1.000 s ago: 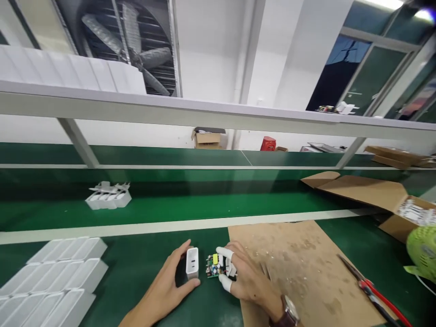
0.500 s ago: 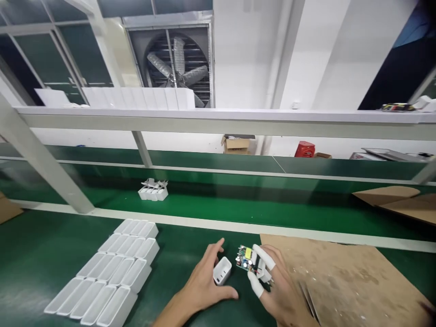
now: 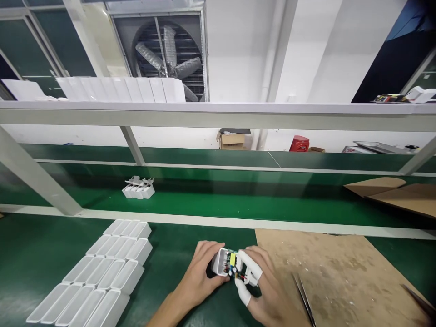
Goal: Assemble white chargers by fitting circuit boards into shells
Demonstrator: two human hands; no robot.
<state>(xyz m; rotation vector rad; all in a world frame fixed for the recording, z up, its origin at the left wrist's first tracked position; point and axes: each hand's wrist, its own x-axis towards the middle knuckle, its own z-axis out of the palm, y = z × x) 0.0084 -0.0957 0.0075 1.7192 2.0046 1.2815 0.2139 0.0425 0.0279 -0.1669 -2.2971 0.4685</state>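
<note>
My left hand [image 3: 200,272] grips a small white charger housing [image 3: 220,262], its hollow end turned toward my right hand. Between the thumb and fingers of my right hand [image 3: 260,284], some fingertips covered in white cots, is a green circuit board [image 3: 233,263] with a yellow component and white parts behind it. The board's front end is at the mouth of the housing; how far inside it sits, I cannot tell. To the left stand rows of open white housings [image 3: 98,277] on the green table.
A brown cardboard sheet [image 3: 327,277] lies at the right, with tweezers [image 3: 304,299] on it and another dark pointed tool [image 3: 418,299] at its right. White parts [image 3: 138,188] sit on the green belt beyond the pale rail [image 3: 190,220].
My left hand has taken hold of the housing and its hollow end now faces right. My right hand has brought the board leftward to it. The view has shifted slightly.
</note>
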